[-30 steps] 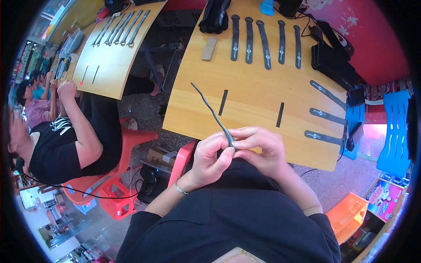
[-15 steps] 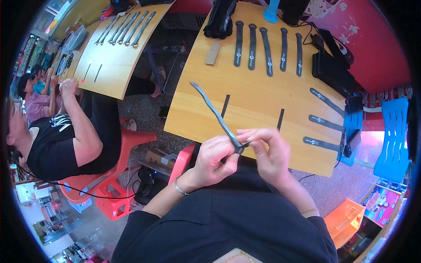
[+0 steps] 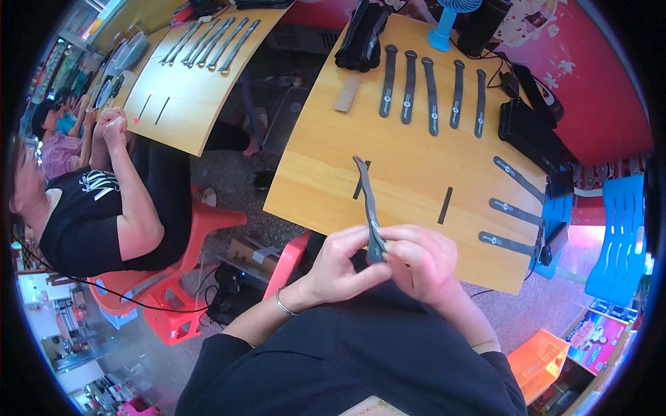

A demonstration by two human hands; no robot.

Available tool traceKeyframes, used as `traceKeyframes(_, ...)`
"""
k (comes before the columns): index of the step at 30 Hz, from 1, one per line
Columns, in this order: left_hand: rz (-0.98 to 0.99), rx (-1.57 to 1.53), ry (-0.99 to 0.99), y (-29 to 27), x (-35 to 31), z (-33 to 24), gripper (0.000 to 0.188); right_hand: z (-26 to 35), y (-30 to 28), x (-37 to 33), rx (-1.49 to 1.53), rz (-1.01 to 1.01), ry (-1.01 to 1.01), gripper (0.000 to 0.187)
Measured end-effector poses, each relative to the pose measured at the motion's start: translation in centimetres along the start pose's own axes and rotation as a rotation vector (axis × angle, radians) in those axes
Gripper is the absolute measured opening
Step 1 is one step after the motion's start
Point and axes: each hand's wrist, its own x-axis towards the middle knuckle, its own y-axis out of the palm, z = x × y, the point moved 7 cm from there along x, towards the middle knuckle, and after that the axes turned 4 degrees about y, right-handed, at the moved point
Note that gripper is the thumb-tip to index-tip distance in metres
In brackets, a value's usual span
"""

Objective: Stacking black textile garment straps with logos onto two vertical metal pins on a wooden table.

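Observation:
A dark grey hook-and-loop strap (image 3: pixel 367 197) is held in front of me, over the near edge of the wooden table (image 3: pixel 312 173). Its long end points away and rests or hovers close to the tabletop; I cannot tell which. My left hand (image 3: pixel 340 263) grips the near end between thumb and fingers. Pinched on the same end from the other side is my right hand (image 3: pixel 420 260). The fingers partly hide that near end. Several similar straps (image 3: pixel 409 87) lie in a row at the far side, and three more straps (image 3: pixel 506 243) lie along the right edge.
Two short black strips (image 3: pixel 445 206) mark the table. Farther back are a brown cardboard piece (image 3: pixel 347 94), a bundle of black straps (image 3: pixel 362 38), a blue fan (image 3: pixel 444 31) and a black pouch (image 3: pixel 527 132). A co-worker (image 3: pixel 104 201) sits left at another table (image 3: pixel 180 104).
The strap's long end has swung right and now points more directly away from me. Both hands have shifted slightly nearer to me, still gripping its near end. My view has tilted slightly.

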Motion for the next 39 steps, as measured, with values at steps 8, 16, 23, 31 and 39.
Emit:
traceKeyframes(8, -0.005, -0.15, 0.041, 0.5, -0.7, -0.1, 0.011, -0.8, 0.3, -0.1, 0.162, 0.054, 0.21, 0.042)
traceKeyframes(16, 0.079, -0.077, 0.156, 0.7, -0.9, 0.1, 0.03, -1.2, 0.9, -0.2, 0.166, 0.079, 0.229, 0.036)
traceKeyframes(23, -0.05, -0.069, 0.08, 0.2, -1.1, -0.3, 0.048, -1.3, 0.4, -0.4, 0.31, 0.005, 0.236, 0.034)
traceKeyframes(31, 0.051, 0.041, 0.17, -0.1, 0.4, -1.8, 0.036, -3.9, 0.7, -2.2, 1.043, -0.106, 0.864, 0.029)
traceKeyframes(39, 0.099, -0.266, 0.207, -3.2, -1.3, -1.6, 0.045, -14.5, -16.8, -7.3, 1.009, -0.908, 0.708, 0.024)
